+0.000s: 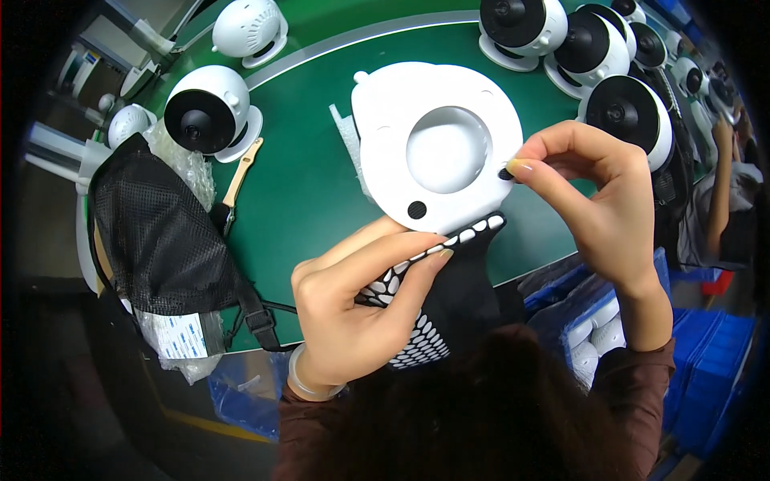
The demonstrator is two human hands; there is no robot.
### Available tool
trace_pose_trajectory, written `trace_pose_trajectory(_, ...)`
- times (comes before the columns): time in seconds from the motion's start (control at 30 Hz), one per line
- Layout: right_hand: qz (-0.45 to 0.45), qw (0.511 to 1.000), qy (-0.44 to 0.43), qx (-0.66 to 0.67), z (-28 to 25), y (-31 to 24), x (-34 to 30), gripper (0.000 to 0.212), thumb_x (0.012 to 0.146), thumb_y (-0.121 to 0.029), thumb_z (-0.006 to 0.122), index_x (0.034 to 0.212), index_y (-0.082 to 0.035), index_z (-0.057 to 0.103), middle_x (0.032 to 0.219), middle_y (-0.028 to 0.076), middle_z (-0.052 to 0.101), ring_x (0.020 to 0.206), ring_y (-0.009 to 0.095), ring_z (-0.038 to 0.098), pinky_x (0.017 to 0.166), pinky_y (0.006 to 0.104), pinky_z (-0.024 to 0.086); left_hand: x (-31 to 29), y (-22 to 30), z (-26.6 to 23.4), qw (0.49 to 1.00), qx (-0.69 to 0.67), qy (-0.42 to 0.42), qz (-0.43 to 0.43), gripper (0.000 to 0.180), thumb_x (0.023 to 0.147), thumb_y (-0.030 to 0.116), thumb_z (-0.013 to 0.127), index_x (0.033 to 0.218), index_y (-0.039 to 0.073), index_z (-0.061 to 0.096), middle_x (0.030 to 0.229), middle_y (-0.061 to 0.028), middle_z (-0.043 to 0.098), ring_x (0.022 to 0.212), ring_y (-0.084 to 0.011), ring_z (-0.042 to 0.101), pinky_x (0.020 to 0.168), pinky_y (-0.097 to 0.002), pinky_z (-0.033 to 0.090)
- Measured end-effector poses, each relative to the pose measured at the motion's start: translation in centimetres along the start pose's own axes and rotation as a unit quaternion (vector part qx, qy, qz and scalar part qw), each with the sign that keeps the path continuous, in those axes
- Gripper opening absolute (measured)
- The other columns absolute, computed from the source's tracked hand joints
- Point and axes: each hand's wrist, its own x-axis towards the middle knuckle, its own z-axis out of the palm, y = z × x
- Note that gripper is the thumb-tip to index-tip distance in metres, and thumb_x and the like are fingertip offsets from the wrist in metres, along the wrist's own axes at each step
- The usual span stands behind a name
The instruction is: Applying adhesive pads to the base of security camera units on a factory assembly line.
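Head: R fingers (pixel 547 183) pinch blk pad (pixel 504 173) at wht base's (pixel 385 152) edge; L fingers (pixel 417 293) grip dotted strip (pixel 478 232).

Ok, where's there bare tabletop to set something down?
The widest bare patch of green table lies between the wooden-handled tool and the white part, beyond the left hand. A smaller one separates that part from the cameras at upper right. Crowded: around those cameras and by the black mesh bag at left.
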Motion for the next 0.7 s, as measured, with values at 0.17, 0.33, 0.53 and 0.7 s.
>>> trace_pose_trajectory(0.17, -0.006, 1.000, 0.002, -0.009, 0.2, 0.0, 0.1, 0.007, 0.075, -0.004, 0.064, 0.078, 0.002, 0.060, 0.073, 0.005, 0.062, 0.069, 0.008, 0.059, 0.067, 0.0190, 0.046, 0.0, -0.2, -0.1, 1.000, -0.002, -0.002, 0.008, 0.018, 0.064, -0.007, 0.067, 0.081, -0.003, 0.064, 0.081, -0.0132, 0.064, 0.069, -0.0186, 0.063, 0.060, -0.0230, 0.047)
trace_pose_trajectory(0.33, -0.045, 0.997, -0.002, -0.057, 0.3, 0.2, 0.0, 0.008, 0.076, -0.004, 0.063, 0.080, 0.001, 0.058, 0.073, 0.005, 0.062, 0.068, 0.008, 0.059, 0.065, 0.0191, 0.046, -0.2, 0.1, -0.5, 1.000, -0.006, -0.006, -0.017, 0.017, 0.063, -0.006, 0.067, 0.079, -0.002, 0.064, 0.082, -0.0137, 0.064, 0.067, -0.0180, 0.063, 0.059, -0.0228, 0.047)
trace_pose_trajectory(0.53, -0.167, 0.974, 0.071, -0.132, -0.1, 0.0, -2.3, 0.017, 0.073, 0.003, 0.059, 0.090, 0.002, 0.057, 0.086, 0.010, 0.062, 0.076, 0.016, 0.058, 0.067, 0.0240, 0.045, -1.1, 0.0, -1.3, 0.999, 0.002, 0.039, -0.002, 0.015, 0.063, -0.006, 0.067, 0.078, -0.002, 0.065, 0.083, -0.0144, 0.064, 0.068, -0.0162, 0.062, 0.058, -0.0231, 0.046)
trace_pose_trajectory(0.7, -0.288, 0.954, -0.010, -0.083, 1.9, -0.7, -2.0, 0.029, 0.058, -0.005, 0.070, 0.086, -0.001, 0.061, 0.076, 0.008, 0.058, 0.067, 0.024, 0.057, 0.057, 0.0296, 0.047, -0.7, 1.3, -1.8, 0.998, -0.041, -0.015, -0.054, 0.014, 0.064, -0.006, 0.067, 0.077, -0.003, 0.065, 0.072, -0.0112, 0.064, 0.065, -0.0142, 0.061, 0.058, -0.0212, 0.045)
